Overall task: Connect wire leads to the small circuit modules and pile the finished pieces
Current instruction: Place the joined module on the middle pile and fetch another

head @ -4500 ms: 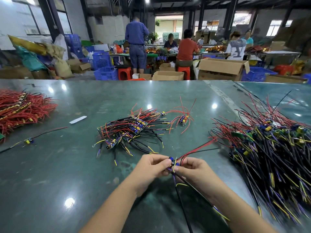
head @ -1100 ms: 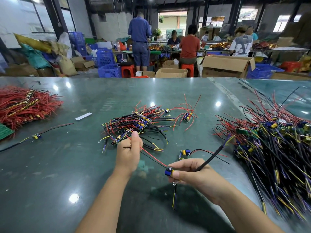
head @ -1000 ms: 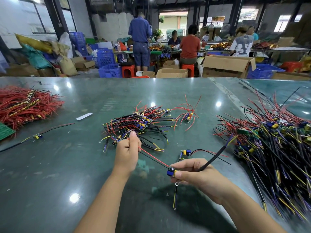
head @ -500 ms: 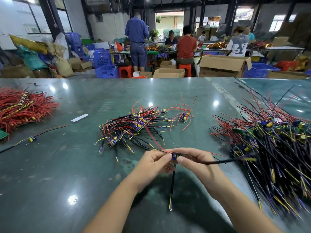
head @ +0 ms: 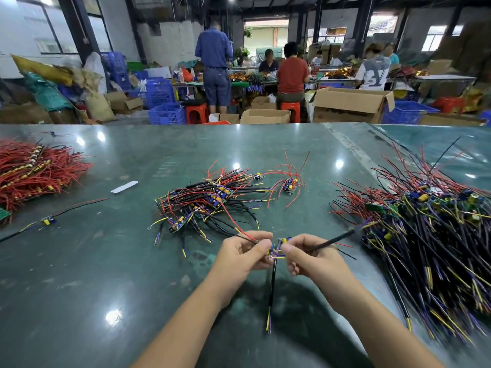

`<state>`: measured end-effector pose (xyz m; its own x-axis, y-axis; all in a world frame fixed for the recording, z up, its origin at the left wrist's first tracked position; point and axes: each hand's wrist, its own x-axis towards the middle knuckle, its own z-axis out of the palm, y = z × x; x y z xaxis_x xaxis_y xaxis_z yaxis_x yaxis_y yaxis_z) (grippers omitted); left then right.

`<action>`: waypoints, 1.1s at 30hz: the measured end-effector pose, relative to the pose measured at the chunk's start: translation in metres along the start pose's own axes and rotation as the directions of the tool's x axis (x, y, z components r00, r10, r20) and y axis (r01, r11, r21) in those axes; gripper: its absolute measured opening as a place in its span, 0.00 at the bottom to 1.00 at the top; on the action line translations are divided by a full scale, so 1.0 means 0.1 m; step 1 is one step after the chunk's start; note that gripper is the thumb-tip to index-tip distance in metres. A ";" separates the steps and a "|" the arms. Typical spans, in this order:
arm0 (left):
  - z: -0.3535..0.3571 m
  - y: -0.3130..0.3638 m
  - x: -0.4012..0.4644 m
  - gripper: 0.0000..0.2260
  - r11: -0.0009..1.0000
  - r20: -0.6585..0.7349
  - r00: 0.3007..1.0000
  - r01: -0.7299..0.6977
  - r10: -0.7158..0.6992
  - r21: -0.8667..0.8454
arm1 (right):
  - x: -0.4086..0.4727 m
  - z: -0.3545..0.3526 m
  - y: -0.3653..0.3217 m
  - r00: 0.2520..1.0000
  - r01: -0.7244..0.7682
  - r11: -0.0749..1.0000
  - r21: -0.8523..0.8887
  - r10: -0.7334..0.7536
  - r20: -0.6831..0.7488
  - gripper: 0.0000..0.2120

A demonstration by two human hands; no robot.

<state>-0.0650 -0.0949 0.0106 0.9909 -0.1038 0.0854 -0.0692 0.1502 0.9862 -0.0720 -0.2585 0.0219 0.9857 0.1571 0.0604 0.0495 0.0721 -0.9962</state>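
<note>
My left hand (head: 243, 253) and my right hand (head: 308, 257) meet over the green table (head: 106, 261), pinching small circuit modules (head: 282, 241) between their fingertips. A red lead (head: 233, 221) runs up-left from my left fingers. A black cable (head: 330, 241) sticks out to the right of my right hand, and another black cable (head: 271, 290) with yellow and blue ends hangs down between my wrists. A pile of wired modules (head: 210, 203) lies just beyond my hands. A big heap of modules with black and red leads (head: 425, 229) fills the right side.
A bundle of red wires (head: 34, 173) lies at the far left, a single wired module (head: 49, 221) and a white strip (head: 124, 187) near it. A small module with red leads (head: 289, 185) sits behind the pile. People work at benches beyond the table, among cardboard boxes and blue crates.
A second ago my hands were apart, the left pulling red and black leads taut from the module. They have come together in front of me, and both pinch at the modules.
</note>
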 end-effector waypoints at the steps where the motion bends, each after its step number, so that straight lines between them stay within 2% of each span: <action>1: -0.01 0.00 0.00 0.05 0.999 -0.003 1.000 0.008 -0.008 -0.042 | 0.00 -0.01 -0.01 1.000 -0.020 0.997 0.074 0.019 0.009 0.06; 3: -0.02 0.02 0.01 0.05 0.989 -0.010 0.999 0.034 -0.036 -0.146 | -0.01 -0.02 -0.04 0.998 -0.054 0.980 0.193 0.048 0.036 0.09; 6: -0.02 0.05 0.02 0.06 0.959 -0.002 0.997 0.076 -0.080 -0.274 | 0.00 -0.01 -0.02 0.999 -0.035 0.968 0.250 0.032 0.014 0.06; 8: 0.00 0.06 0.02 0.07 0.942 0.017 0.995 0.100 -0.100 -0.321 | 0.01 0.02 -0.01 0.997 0.035 0.977 0.211 -0.018 -0.081 0.02; 12: 0.05 0.06 0.01 0.08 0.914 0.039 0.991 0.130 -0.125 -0.385 | 0.03 0.07 0.00 0.961 0.155 0.986 0.068 -0.134 -0.244 0.07; 14: 0.05 0.03 0.00 0.08 0.933 0.039 0.993 0.118 -0.111 -0.341 | 0.03 0.10 0.03 0.942 0.186 0.983 -0.005 -0.180 -0.283 0.08; 17: 0.07 0.00 -0.01 0.04 0.990 0.036 0.998 0.047 -0.043 -0.134 | 0.03 0.12 0.05 0.926 0.190 0.979 -0.069 -0.202 -0.320 0.07; 18: 0.08 -0.02 -0.02 0.06 0.997 0.028 0.999 0.019 -0.016 -0.081 | 0.03 0.11 0.05 0.926 0.178 0.982 -0.067 -0.190 -0.325 0.07; 20: 0.08 -0.01 -0.02 0.09 0.999 -0.001 1.000 -0.006 0.005 -0.051 | 0.02 0.11 0.05 0.937 0.148 0.989 -0.001 -0.141 -0.320 0.06; 22: 0.08 0.01 -0.01 0.08 0.995 -0.026 1.000 0.005 -0.007 -0.095 | 0.01 0.11 0.03 0.953 0.112 0.987 0.117 -0.073 -0.296 0.05; 26: 0.04 0.05 0.01 0.08 0.933 0.017 0.997 0.081 -0.080 -0.351 | 0.02 0.12 -0.01 0.985 -0.004 0.896 0.444 0.081 -0.154 0.04; 29: 0.02 0.08 0.02 0.09 0.899 0.006 0.994 0.098 -0.105 -0.426 | 0.02 0.11 -0.04 0.992 -0.063 0.853 0.519 0.110 -0.061 0.02; 33: -0.06 0.07 0.04 0.08 0.898 -0.093 0.991 0.043 -0.093 -0.438 | 0.08 -0.02 -0.06 0.973 0.025 0.857 0.515 0.098 -0.210 0.07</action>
<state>-0.0607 -0.0881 0.0175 0.9995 -0.0257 -0.0201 0.0310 0.5609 0.8273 -0.0640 -0.2597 0.0281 0.9975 -0.0474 -0.0523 -0.0157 0.5733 -0.8192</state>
